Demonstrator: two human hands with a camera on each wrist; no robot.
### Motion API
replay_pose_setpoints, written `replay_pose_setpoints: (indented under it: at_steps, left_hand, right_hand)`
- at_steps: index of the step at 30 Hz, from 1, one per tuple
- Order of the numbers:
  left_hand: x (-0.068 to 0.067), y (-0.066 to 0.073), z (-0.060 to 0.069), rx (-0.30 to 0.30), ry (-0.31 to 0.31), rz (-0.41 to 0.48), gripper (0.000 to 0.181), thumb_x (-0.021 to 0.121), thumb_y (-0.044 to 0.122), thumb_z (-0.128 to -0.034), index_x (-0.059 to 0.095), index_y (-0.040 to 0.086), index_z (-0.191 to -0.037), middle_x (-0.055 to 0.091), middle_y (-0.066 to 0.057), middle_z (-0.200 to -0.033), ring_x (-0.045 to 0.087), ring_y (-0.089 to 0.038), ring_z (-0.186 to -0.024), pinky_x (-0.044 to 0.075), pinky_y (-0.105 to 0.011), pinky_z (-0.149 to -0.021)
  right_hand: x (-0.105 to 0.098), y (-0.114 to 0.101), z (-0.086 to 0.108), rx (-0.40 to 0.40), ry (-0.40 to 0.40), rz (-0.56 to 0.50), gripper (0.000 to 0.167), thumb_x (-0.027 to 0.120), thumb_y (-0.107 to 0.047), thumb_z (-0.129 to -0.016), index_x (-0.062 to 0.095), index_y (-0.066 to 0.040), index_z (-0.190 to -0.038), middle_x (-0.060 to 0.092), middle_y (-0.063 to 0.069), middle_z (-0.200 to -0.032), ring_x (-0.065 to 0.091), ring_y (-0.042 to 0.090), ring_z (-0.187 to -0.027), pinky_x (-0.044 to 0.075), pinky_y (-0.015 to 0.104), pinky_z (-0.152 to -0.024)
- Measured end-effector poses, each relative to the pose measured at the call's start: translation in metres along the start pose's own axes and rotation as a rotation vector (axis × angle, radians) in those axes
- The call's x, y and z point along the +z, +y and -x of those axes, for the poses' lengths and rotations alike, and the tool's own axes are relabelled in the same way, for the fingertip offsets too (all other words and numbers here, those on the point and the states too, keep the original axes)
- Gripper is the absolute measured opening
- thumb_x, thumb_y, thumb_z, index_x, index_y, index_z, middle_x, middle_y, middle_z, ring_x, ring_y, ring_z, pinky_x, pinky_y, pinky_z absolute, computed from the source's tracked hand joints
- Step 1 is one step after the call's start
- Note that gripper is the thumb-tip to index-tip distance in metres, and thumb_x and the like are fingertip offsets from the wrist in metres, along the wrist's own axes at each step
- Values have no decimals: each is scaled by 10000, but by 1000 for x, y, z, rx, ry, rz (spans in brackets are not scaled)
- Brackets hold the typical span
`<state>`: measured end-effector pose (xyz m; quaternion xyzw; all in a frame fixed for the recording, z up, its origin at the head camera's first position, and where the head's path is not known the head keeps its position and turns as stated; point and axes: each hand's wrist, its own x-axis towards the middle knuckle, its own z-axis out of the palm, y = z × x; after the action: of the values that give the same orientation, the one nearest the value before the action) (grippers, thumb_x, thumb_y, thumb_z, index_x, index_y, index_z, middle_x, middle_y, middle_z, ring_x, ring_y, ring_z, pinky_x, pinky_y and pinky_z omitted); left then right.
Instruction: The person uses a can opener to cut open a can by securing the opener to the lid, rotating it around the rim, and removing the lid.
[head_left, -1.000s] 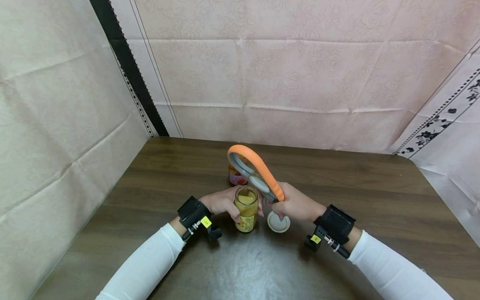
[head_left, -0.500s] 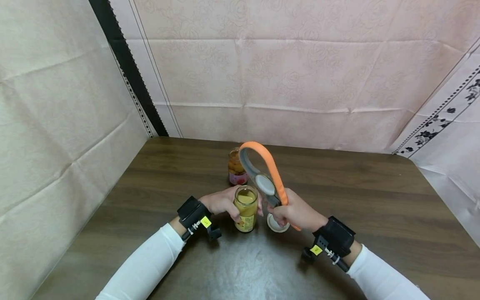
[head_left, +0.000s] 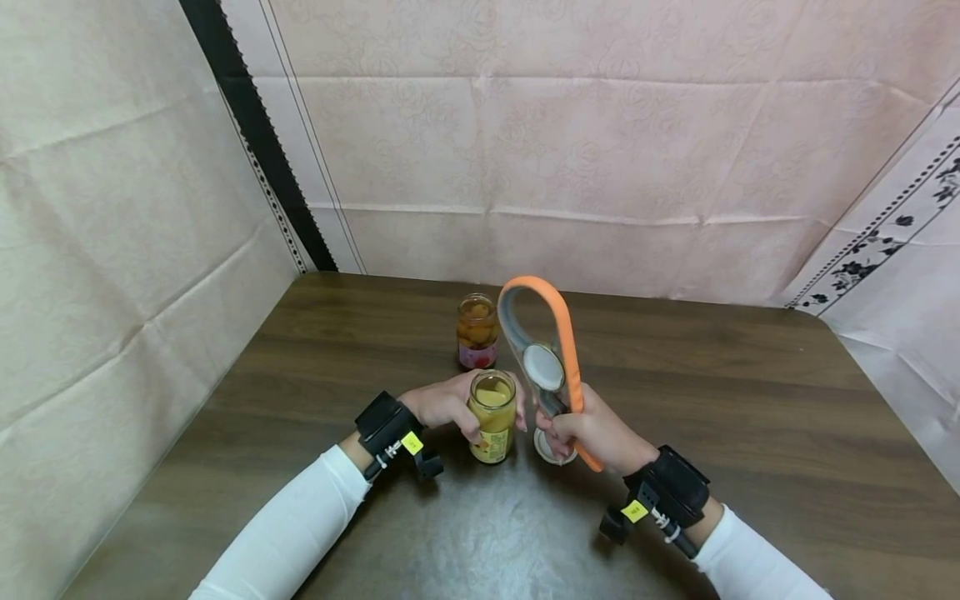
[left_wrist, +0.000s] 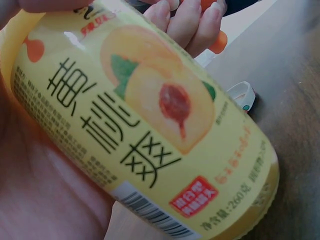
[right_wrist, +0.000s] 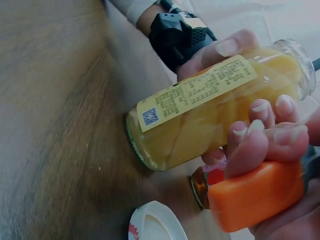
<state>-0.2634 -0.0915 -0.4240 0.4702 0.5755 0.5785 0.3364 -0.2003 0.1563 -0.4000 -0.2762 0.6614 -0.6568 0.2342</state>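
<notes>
My left hand (head_left: pixel 446 407) grips a glass jar of yellow peaches (head_left: pixel 492 417), fingers and thumb around its side. The jar stands upright with an uncovered mouth, and its peach label (left_wrist: pixel 150 100) fills the left wrist view. Close on its right, my right hand (head_left: pixel 600 429) holds an orange-and-grey strap jar opener (head_left: pixel 567 350) by its handle, the loop raised. Within the loop sits a jar lid (head_left: pixel 543 367), its white underside showing. The orange handle end (right_wrist: pixel 257 195) sticks out between my right fingers in the right wrist view.
Behind the left hand stands another glass jar (head_left: pixel 477 333) with amber fruit and a purplish label. A second white lid (right_wrist: pixel 157 222) lies on the brown wooden table (head_left: pixel 360 333), partly under my right hand in the head view. Patterned cloth (head_left: pixel 585 167) hangs behind.
My right hand has drawn the jar opener and its lid to the right, away from the peach jar, and tipped the loop more upright. The left hand and jar have stayed put.
</notes>
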Motion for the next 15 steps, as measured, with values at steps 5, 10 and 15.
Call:
replay_pose_setpoints:
  at_steps: [5, 10, 15]
  left_hand:
    - [0, -1, -1, 3, -9, 16, 622, 651, 103, -644, 450, -114, -1192, 624, 42, -1124, 615, -257, -1120, 499, -417, -1002]
    - [0, 0, -2, 7, -3, 13, 611, 650, 102, -647, 452, -111, -1185, 623, 34, -1119, 603, -362, -1120, 496, -416, -1006]
    - [1, 1, -1, 1, 13, 2, 599, 651, 101, -655, 454, -105, -1182, 630, 11, -1114, 579, -458, -1126, 494, -425, -1014]
  right_hand:
    - [-1, 2, 3, -23, 37, -67, 184, 419, 117, -800, 386, 40, -964, 397, 9, -720, 415, 193, -528, 400, 344, -496]
    - [-2, 2, 5, -43, 48, -125, 244, 398, 119, -786, 379, 22, -1009, 375, 19, -745, 391, 208, -538, 401, 355, -500]
    - [-2, -1, 4, -68, 34, -135, 254, 385, 119, -777, 374, 17, -1010, 367, 24, -748, 383, 235, -533, 392, 385, -490]
